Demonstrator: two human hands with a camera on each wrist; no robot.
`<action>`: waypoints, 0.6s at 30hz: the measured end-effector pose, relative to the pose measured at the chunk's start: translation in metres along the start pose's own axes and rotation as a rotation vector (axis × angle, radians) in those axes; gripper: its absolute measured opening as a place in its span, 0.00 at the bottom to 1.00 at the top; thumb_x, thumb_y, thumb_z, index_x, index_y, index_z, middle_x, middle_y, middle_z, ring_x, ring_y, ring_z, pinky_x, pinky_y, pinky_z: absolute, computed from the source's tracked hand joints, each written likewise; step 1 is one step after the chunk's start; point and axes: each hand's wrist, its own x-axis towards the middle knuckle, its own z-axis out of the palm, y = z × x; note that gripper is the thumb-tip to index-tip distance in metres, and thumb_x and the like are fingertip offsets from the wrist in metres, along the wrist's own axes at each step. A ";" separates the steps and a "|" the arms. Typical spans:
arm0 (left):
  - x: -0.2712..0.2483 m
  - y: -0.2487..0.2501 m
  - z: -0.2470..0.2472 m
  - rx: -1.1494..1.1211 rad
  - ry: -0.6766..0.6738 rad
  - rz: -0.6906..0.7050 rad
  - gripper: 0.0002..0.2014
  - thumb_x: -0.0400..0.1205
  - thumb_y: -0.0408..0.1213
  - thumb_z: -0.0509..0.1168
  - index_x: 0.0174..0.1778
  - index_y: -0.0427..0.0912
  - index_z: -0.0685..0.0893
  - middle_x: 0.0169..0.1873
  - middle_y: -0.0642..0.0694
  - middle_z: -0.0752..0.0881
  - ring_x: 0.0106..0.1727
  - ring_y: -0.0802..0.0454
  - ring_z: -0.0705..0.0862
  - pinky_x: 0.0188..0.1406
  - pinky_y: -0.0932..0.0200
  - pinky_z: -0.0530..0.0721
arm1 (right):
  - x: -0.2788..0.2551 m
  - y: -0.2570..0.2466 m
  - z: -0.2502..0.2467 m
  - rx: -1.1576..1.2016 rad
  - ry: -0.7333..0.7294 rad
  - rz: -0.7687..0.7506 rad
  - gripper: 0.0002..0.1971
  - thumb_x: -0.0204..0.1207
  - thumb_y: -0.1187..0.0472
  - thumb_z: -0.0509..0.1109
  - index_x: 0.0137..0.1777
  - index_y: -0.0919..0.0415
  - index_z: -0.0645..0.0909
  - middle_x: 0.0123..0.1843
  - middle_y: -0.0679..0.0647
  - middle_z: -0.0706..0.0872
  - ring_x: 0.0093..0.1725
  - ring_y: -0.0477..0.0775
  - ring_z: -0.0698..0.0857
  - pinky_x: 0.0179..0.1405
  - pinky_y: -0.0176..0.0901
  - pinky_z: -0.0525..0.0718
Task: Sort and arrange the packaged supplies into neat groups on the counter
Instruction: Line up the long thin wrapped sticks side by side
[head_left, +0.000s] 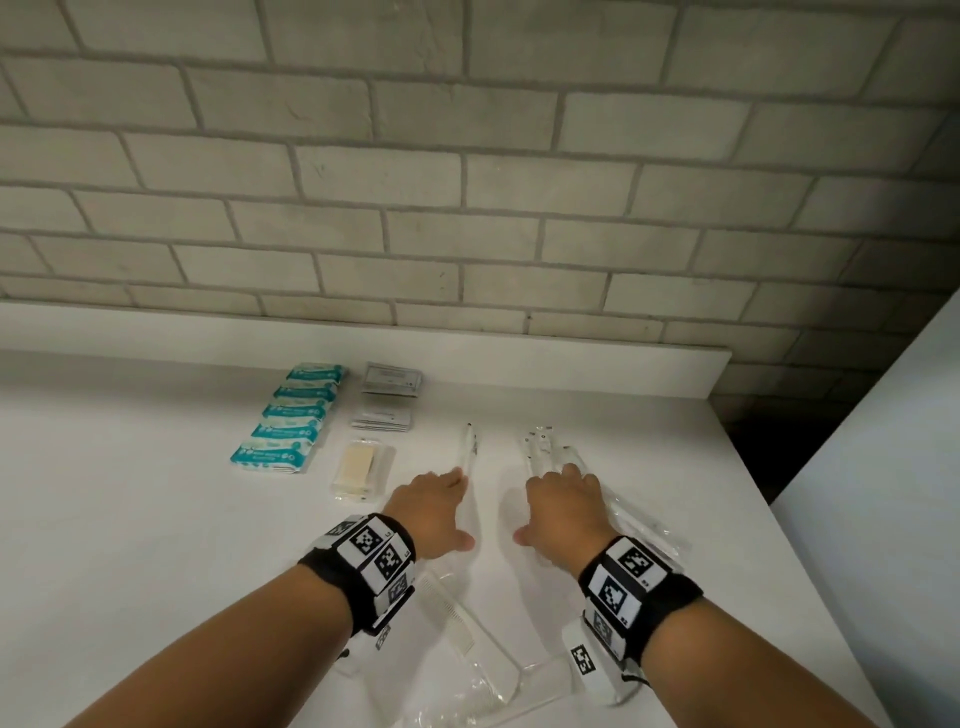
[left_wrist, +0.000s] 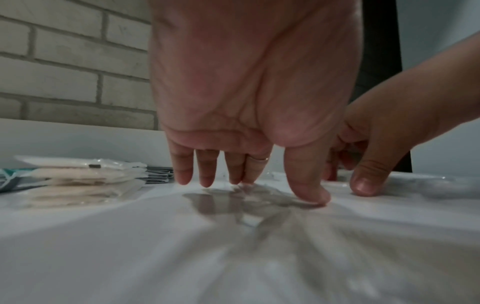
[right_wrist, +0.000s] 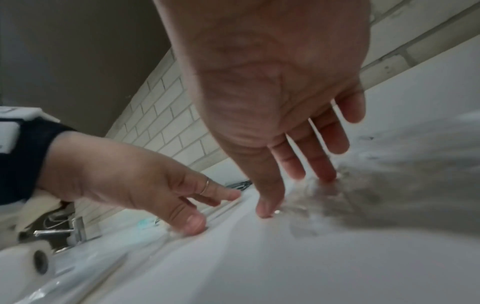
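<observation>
My left hand (head_left: 441, 499) lies flat, fingers straight, with its fingertips (left_wrist: 207, 181) on a long clear-wrapped toothbrush (head_left: 470, 447) on the white counter (head_left: 156, 519). To its right, my right hand (head_left: 566, 499) rests with spread, straight fingers (right_wrist: 322, 164) on a loose pile of clear-wrapped toothbrushes (head_left: 543, 447). Neither hand grips anything. At the left lie a column of teal tissue packs (head_left: 293, 418), grey sachets (head_left: 390, 383), and a beige item in a clear pack (head_left: 358, 470).
Clear-wrapped combs (head_left: 457, 623) lie near the front edge beneath my wrists. A brick wall (head_left: 467, 182) with a white backsplash ledge bounds the back. The counter ends at the right beside a white panel (head_left: 883, 467). A tap (right_wrist: 64, 228) shows far left in the right wrist view.
</observation>
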 end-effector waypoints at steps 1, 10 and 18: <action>0.001 0.001 -0.001 0.021 -0.007 0.002 0.41 0.83 0.56 0.60 0.86 0.45 0.47 0.85 0.52 0.46 0.85 0.44 0.50 0.81 0.45 0.57 | 0.000 -0.002 0.001 0.031 0.000 0.032 0.22 0.74 0.47 0.70 0.64 0.56 0.75 0.60 0.55 0.83 0.64 0.60 0.77 0.61 0.52 0.73; 0.032 0.002 -0.005 0.034 -0.053 0.023 0.31 0.89 0.47 0.46 0.85 0.41 0.43 0.85 0.48 0.41 0.85 0.42 0.44 0.80 0.40 0.57 | 0.038 0.014 -0.027 0.726 -0.201 0.271 0.36 0.70 0.78 0.61 0.77 0.55 0.62 0.57 0.62 0.79 0.37 0.58 0.83 0.30 0.42 0.78; 0.047 -0.007 -0.008 -0.010 -0.075 0.044 0.31 0.89 0.42 0.46 0.85 0.40 0.40 0.85 0.46 0.39 0.85 0.39 0.41 0.82 0.39 0.51 | 0.033 -0.004 -0.027 0.329 -0.143 0.081 0.18 0.81 0.65 0.60 0.70 0.62 0.76 0.68 0.58 0.77 0.61 0.59 0.82 0.61 0.51 0.83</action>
